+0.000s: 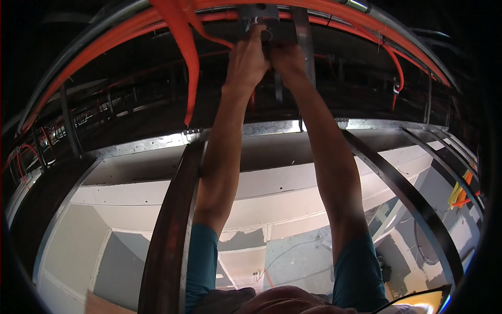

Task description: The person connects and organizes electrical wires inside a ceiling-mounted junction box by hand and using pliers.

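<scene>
Both my arms reach up into the dark ceiling space, to a grey round electrical junction box [265, 11] at the top. My left hand [248, 62] is closed just below the box, one finger extended up to its opening. Thin pale wires [256, 21] show at that fingertip; what the other fingers hold is hidden. Close beside it, my right hand [287, 58] is curled shut in shadow beneath the box, and its grip cannot be made out. Orange corrugated conduit [217, 18] runs into the box from the left.
A thick orange conduit [192, 78] hangs left of my arms. Metal framing studs, including a dark one [175, 225] by my left arm and another [410, 204] at right, surround me. A metal rail [261, 127] crosses ahead. White boards and patched walls [293, 256] lie below.
</scene>
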Demonstrator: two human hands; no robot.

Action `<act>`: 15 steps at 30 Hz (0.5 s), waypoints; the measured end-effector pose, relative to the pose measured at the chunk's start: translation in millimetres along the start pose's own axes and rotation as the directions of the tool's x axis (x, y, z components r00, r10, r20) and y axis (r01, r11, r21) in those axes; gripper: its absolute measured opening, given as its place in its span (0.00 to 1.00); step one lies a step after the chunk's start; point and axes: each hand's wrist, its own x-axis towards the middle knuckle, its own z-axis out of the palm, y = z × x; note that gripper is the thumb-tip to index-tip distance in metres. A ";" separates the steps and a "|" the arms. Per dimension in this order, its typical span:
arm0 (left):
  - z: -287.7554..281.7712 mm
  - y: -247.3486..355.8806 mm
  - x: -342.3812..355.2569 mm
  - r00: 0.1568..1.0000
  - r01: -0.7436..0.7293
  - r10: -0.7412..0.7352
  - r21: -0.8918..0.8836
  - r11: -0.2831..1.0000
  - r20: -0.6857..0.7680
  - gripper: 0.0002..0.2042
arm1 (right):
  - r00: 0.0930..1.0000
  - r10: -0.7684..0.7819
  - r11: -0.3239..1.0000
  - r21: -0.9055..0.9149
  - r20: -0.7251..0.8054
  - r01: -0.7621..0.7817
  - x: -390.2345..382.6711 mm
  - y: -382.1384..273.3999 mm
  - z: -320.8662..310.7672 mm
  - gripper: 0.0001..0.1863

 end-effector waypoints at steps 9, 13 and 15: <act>3.4 0.1 -6.1 0.997 0.069 -0.072 0.109 0.992 0.029 0.19 | 0.984 0.074 0.997 -0.028 0.159 -0.070 -8.9 9.1 -1.0 0.23; 5.2 -5.6 -6.1 0.999 0.035 -0.033 0.103 0.994 -0.026 0.21 | 0.998 0.039 0.999 -0.010 0.053 -0.039 -10.3 -0.2 7.6 0.23; 6.9 -5.5 -8.1 0.998 -0.028 0.032 0.100 0.995 -0.044 0.21 | 0.998 0.066 0.997 0.045 0.012 -0.067 -3.1 1.4 14.4 0.21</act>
